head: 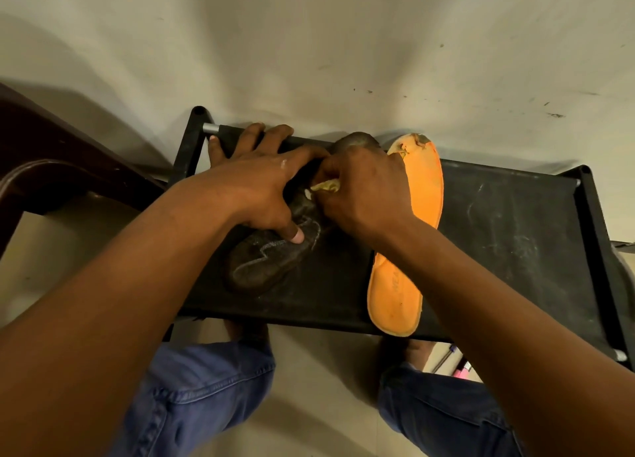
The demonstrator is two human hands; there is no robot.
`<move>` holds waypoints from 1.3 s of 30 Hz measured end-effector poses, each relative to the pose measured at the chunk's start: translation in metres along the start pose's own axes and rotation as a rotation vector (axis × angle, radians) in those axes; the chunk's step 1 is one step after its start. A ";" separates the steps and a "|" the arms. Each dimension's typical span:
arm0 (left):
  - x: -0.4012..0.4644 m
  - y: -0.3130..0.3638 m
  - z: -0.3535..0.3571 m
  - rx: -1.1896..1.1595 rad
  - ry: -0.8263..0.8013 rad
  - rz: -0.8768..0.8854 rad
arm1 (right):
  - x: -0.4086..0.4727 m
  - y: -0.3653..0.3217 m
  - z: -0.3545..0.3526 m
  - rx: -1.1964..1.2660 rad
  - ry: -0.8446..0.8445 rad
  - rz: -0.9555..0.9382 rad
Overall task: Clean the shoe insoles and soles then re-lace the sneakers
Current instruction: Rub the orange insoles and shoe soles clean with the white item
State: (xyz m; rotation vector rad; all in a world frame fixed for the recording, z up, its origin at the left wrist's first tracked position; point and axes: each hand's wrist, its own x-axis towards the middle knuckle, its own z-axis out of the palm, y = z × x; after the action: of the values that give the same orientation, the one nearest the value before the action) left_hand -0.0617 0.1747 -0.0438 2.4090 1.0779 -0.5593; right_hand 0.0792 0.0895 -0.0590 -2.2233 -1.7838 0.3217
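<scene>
Mid-frame, the left hand pressed flat on the dark sneaker while the right hand pinched what looked like a yellow cloth, scrubbing it. The orange insole beside it probably came next.

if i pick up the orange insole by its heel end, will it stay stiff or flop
Probably flop. The orange insole looks thin and foam-like, and its far tip is frayed and curled, so it likely bends easily. It likely feels light for its size. It lies on the black rack with its near end past the edge, so a nudge might tip it off.
</scene>
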 end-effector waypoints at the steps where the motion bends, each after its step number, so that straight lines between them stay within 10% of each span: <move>1: 0.000 0.000 0.000 0.000 0.000 0.001 | 0.003 0.001 -0.003 -0.038 -0.042 -0.019; 39: 0.000 -0.006 0.000 0.052 -0.080 -0.014 | 0.001 -0.006 -0.005 0.156 -0.166 -0.103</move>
State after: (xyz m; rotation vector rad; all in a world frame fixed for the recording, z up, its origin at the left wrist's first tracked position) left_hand -0.0663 0.1777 -0.0447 2.4032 1.0596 -0.6898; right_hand 0.0762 0.0915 -0.0520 -2.0420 -1.8772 0.6165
